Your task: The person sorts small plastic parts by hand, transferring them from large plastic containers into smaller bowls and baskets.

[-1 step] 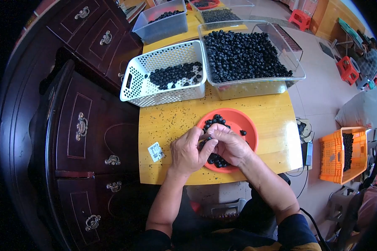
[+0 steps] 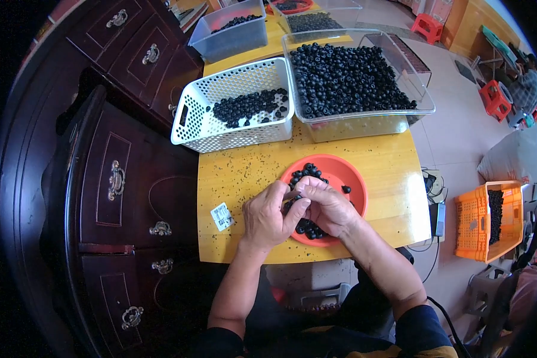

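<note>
Over the left half of a round orange-red plate (image 2: 347, 172), my left hand (image 2: 265, 218) and my right hand (image 2: 328, 209) meet with fingertips close together. Both have their thumbs and fingers pinched. Whatever lies between them is mostly hidden; a dark bit shows at the fingertips, too small to name. Small black round parts (image 2: 307, 227), some with a hollow end, lie in the plate around and beneath my hands. A single black part (image 2: 346, 189) rests apart on the plate's right side.
Behind the plate stand a white perforated basket (image 2: 232, 142) with some black parts and a clear bin (image 2: 364, 125) heaped with them. Dark crumbs and a printed label (image 2: 222, 216) lie on the yellow table (image 2: 394, 173). Dark drawers (image 2: 110, 173) flank the left; an orange crate (image 2: 468, 230) is right.
</note>
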A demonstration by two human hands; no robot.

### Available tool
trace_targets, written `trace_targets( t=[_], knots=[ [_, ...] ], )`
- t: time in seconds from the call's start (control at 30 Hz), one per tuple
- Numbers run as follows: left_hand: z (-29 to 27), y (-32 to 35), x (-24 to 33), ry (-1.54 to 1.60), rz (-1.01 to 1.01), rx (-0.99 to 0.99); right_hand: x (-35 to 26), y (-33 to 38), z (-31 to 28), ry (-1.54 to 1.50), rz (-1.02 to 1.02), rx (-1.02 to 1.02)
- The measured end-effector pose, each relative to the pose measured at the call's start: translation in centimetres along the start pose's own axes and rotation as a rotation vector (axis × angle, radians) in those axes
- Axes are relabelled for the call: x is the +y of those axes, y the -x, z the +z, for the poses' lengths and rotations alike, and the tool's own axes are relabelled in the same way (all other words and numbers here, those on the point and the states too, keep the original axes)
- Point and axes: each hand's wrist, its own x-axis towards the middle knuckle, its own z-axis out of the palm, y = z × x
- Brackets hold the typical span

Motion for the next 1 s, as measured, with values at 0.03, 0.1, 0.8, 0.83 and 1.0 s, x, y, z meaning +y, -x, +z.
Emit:
trace_targets(
  t=[0.03, 0.1, 0.8, 0.83, 1.0],
  knots=[
    [0.0, 0.0, 0.0, 0.0, 0.0, 0.0, 0.0, 0.0, 0.0, -0.001, -0.003, 0.005],
    [0.0, 0.0, 0.0, -0.012, -0.001, -0.006, 0.0, 0.1, 0.2, -0.004, -0.008, 0.005],
    [0.4, 0.0, -0.5, -0.018, -0.03, -0.061, 0.3, 0.0, 0.0, -0.022, -0.033, 0.059],
    [0.5, 0.0, -0.5, -0.019, -0.031, -0.061, 0.3, -0.1, -0.1, -0.041, -0.027, 0.077],
    [1.1, 0.1, -0.5, 0.043, -0.035, -0.091, 0.5, 0.0, 0.2, -0.066, -0.037, 0.14]
  ],
)
